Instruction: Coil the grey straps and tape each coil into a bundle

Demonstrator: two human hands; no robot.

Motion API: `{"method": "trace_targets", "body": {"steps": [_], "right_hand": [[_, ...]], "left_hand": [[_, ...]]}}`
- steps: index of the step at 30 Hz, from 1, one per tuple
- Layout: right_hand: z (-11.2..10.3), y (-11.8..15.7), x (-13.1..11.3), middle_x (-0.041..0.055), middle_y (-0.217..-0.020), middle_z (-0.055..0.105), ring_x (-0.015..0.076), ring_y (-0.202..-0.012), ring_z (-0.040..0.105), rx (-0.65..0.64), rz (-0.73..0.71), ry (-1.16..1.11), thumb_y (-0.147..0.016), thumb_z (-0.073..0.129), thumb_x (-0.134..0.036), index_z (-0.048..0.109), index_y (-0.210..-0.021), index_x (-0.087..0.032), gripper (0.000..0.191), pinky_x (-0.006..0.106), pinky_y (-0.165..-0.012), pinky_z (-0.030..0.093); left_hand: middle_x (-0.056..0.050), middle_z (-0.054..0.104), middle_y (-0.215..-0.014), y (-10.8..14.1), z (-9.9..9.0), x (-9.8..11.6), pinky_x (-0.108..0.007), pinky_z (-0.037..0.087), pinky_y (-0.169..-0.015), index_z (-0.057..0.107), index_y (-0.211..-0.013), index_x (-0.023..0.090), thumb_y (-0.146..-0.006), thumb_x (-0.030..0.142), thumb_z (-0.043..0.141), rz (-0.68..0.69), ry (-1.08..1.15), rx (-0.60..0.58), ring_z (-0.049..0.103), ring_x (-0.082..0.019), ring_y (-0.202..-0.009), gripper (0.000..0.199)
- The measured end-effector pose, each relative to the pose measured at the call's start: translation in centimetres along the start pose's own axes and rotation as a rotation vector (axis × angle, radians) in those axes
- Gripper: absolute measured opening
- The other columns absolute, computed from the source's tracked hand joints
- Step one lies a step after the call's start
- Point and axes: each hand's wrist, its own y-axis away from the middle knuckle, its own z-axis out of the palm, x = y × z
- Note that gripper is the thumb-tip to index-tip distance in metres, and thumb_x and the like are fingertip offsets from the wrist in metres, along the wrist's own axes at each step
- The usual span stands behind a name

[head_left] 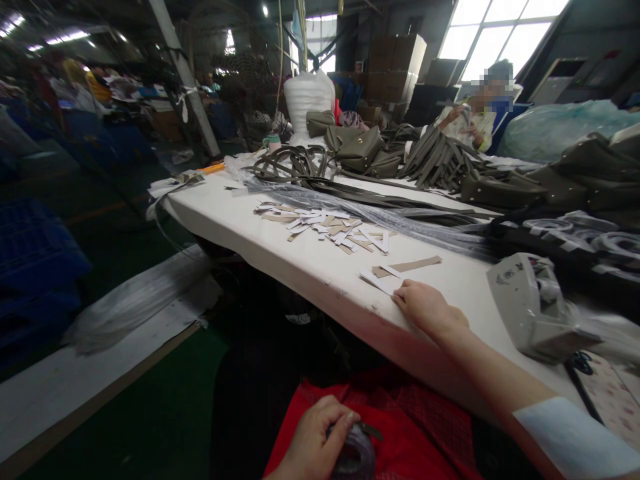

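Two closed grips: our right hand (425, 307) pinches white strip (376, 283) on table (240, 220), our left hand (320, 433) holds roll (367, 447) below table level, likely for reach.

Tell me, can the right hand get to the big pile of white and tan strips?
Probably yes: only a few loose strips and bare tabletop seem to lie between the right hand and the pile.

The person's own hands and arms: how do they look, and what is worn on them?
The left hand and the right hand wear no gloves. The right forearm is bare up to a pale bluish-white covering, probably a sleeve.
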Motion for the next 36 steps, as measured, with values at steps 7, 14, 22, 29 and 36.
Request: {"method": "trace_targets", "body": {"steps": [7, 14, 22, 29, 36], "right_hand": [[-0.2, 0.1, -0.3, 0.01, -0.096, 0.069, 0.0213, -0.085, 0.064, 0.008, 0.029, -0.011, -0.093, 0.044, -0.034, 0.074, -0.08, -0.019, 0.036, 0.029, -0.07, 0.042], [0.4, -0.7, -0.8, 0.0121, -0.092, 0.07, 0.0242, -0.083, 0.065, 0.029, 0.162, -0.038, -0.086, 0.047, -0.026, 0.073, -0.084, -0.019, 0.027, 0.03, -0.066, 0.042], [-0.9, -1.4, 1.0, 0.0098, -0.093, 0.072, 0.0246, -0.083, 0.065, 0.107, 0.246, -0.125, -0.089, 0.045, -0.026, 0.068, -0.095, -0.021, 0.025, 0.03, -0.064, 0.04], [-1.8, 4.6, 0.8, 0.0053, -0.081, 0.071, 0.0216, -0.071, 0.063, 0.296, 0.215, -0.389, -0.089, 0.048, -0.036, 0.06, -0.098, -0.021, 0.021, 0.028, -0.063, 0.04], [-0.5, 13.4, -4.9, 0.0024, -0.077, 0.069, 0.0184, -0.07, 0.063, -0.246, -0.317, -0.481, -0.099, 0.032, -0.043, 0.061, -0.085, -0.023, 0.038, 0.028, -0.065, 0.041]], "left_hand": [[-0.005, 0.063, -0.08, 0.1, -0.1, 0.2, -0.024, 0.043, -0.072, 0.074, -0.083, 0.019, -0.094, 0.05, 0.042, 0.002, -0.006, -0.003, 0.059, -0.017, -0.079, 0.045], [-0.006, 0.065, -0.083, 0.1, 0.1, -0.6, -0.025, 0.043, -0.075, 0.074, -0.089, 0.019, -0.095, 0.048, 0.042, 0.044, -0.012, -0.005, 0.06, -0.017, -0.081, 0.044], [-0.006, 0.066, -0.084, 0.2, -0.2, -0.5, -0.024, 0.044, -0.076, 0.074, -0.088, 0.02, -0.095, 0.048, 0.042, 0.044, -0.003, 0.009, 0.062, -0.017, -0.083, 0.043], [-0.005, 0.071, -0.089, 0.5, -0.4, 0.2, -0.025, 0.045, -0.08, 0.072, -0.091, 0.019, -0.095, 0.045, 0.042, -0.013, 0.026, 0.016, 0.063, -0.018, -0.087, 0.041], [-0.005, 0.072, -0.085, 0.6, 0.1, 0.1, -0.025, 0.046, -0.071, 0.071, -0.091, 0.016, -0.093, 0.047, 0.044, -0.132, 0.118, -0.005, 0.064, -0.019, -0.08, 0.041]]}}
